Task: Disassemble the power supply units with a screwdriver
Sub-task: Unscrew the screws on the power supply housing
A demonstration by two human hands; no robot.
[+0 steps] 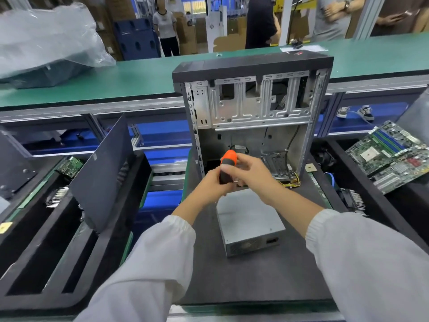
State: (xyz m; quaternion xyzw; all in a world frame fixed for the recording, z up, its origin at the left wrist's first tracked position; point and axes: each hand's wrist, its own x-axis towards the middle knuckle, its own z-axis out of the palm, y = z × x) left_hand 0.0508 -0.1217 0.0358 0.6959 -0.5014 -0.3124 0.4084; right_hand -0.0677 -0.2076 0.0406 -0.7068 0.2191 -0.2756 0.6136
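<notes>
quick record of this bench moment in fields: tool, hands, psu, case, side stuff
tool: screwdriver with orange cap and black grip, held above the bench
left hand: left hand grips the black part of the handle
right hand: right hand has its fingers at the handle's upper part
psu: grey power supply unit lies on the dark mat, outside the case, partly under the forearms
case: open computer case, side panel off, stands behind the unit
side stuff: motherboard at right; dark side panel leaning in the left tray

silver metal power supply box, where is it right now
In the head view, the silver metal power supply box lies centre on the grey mat, below both hands, before the open computer case.
</notes>
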